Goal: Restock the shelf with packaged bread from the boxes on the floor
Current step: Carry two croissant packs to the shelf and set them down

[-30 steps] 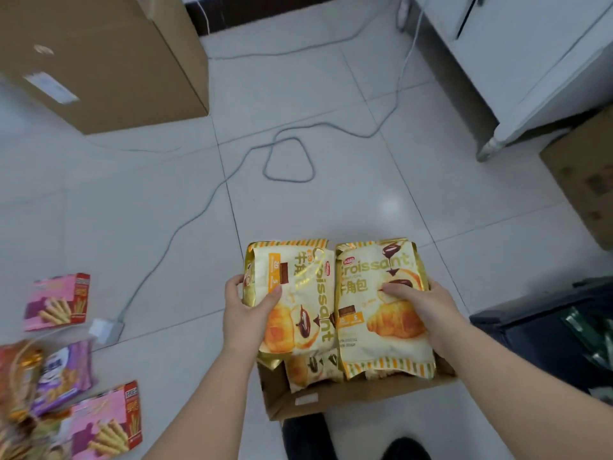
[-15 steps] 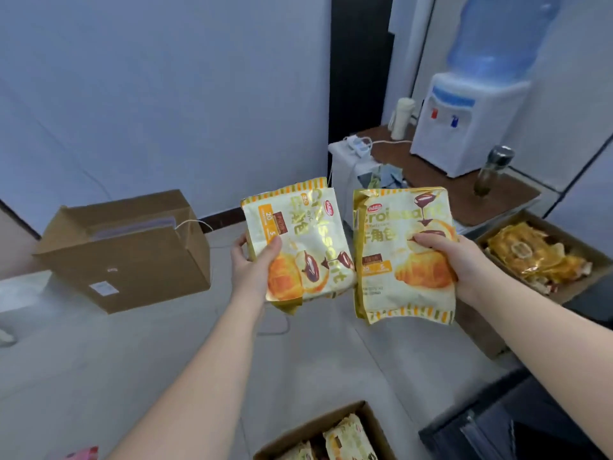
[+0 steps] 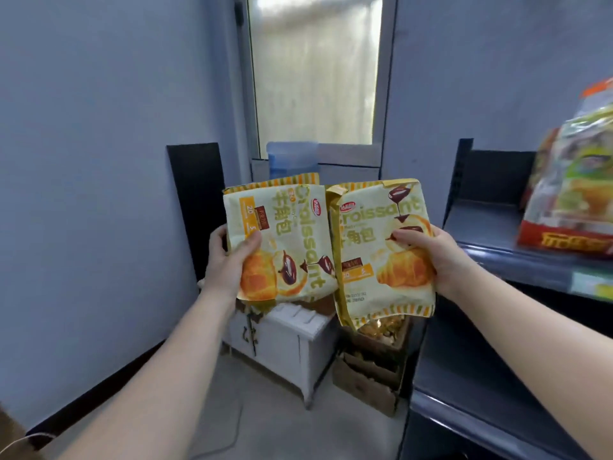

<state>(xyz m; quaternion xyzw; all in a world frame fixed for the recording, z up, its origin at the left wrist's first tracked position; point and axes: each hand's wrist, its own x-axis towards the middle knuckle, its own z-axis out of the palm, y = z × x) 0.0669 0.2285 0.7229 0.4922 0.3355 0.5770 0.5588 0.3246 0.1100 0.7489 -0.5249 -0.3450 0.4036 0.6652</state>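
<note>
**Two croissant packs held up beside the shelf**

Both packs are glossy, crinkled plastic pouches, pale cream with yellow-striped sealed edges and printed croissants with chocolate. The left pack (image 3: 282, 240) is turned sideways, so its lettering runs downward; the right pack (image 3: 381, 250) is upright, its top corner folded over. Their inner edges touch or overlap slightly in mid-air, in front of the chest.

The left hand (image 3: 229, 260) is closed on the left pack's outer edge, thumb pressed flat across the front and fingers wrapped behind. The right hand (image 3: 438, 257) clamps the right pack's outer edge the same way, thumb on the printed croissant, fingers hidden behind the pouch.

To the right stands the shelf (image 3: 517, 257), dark grey smooth metal with flat boards and a raised front lip; a large clear bag (image 3: 577, 180) of bread with a red band sits on the upper board. Below the packs are a white cabinet (image 3: 285, 353) and an open cardboard box (image 3: 368, 380) on the floor.
</note>
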